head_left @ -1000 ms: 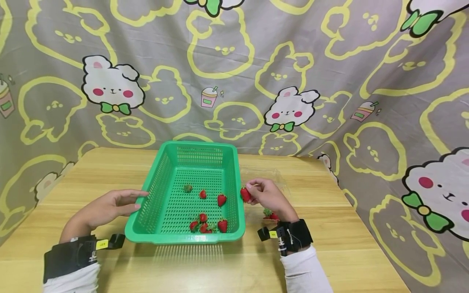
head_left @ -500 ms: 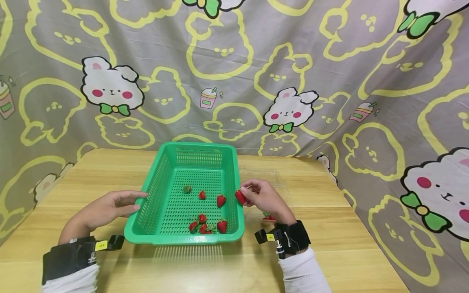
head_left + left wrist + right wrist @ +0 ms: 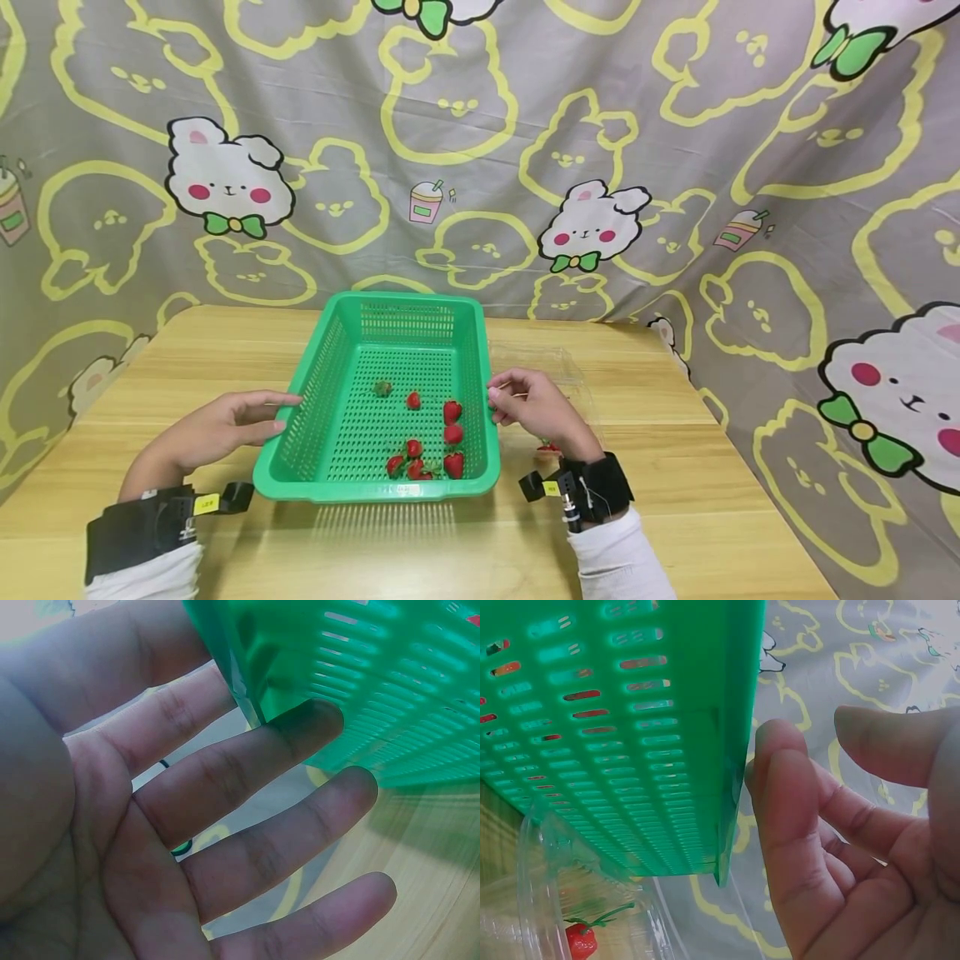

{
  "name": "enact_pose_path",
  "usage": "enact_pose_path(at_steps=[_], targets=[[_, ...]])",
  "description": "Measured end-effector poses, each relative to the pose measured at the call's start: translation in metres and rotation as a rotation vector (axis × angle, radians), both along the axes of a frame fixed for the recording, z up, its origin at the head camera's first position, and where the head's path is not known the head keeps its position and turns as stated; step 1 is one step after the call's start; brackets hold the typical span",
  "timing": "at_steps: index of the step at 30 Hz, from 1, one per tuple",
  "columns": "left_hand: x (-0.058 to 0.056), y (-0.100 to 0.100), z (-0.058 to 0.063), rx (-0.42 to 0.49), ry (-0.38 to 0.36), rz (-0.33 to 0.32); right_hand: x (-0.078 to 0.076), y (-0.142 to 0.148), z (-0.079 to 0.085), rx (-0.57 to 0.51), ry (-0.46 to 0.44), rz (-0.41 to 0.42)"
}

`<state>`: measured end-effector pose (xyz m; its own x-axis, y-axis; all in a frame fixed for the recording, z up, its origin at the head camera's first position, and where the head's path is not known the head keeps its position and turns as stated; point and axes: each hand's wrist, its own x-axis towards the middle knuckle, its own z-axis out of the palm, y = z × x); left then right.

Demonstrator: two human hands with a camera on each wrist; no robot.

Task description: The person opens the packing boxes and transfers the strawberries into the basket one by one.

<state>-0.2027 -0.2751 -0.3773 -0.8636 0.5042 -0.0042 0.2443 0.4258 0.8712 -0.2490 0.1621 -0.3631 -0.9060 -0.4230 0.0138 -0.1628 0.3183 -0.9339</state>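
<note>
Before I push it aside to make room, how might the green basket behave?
The green basket probably keeps its shape: its thick rim shows no sagging. It's likely light for its size, with walls and floor full of holes. Strawberries lying loose inside may roll.

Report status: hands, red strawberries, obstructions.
Left hand touching green rectangular plastic basket; right hand empty, at opposite side. Red strawberries scattered inside. Nothing blocking basket's opening.
</note>
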Motion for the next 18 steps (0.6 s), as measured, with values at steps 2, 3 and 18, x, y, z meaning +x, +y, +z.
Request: enact_pose_path(at_steps=[2,3,18], targets=[[0.0000,0.0000,-0.0001,0.007,-0.002,-0.002,-0.0007,0.0004,-0.0010,-0.005,0.005,0.004],[0.0000,0.0000,-0.0002,0.007,-0.002,-0.003,-0.0011,0.0006,-0.0015,-0.006,0.008,0.006],[-0.0010,0.0003,-0.0011,0.019,-0.023,-0.002,-0.0021,0.0092,-0.0003,0.069,0.000,-0.101]])
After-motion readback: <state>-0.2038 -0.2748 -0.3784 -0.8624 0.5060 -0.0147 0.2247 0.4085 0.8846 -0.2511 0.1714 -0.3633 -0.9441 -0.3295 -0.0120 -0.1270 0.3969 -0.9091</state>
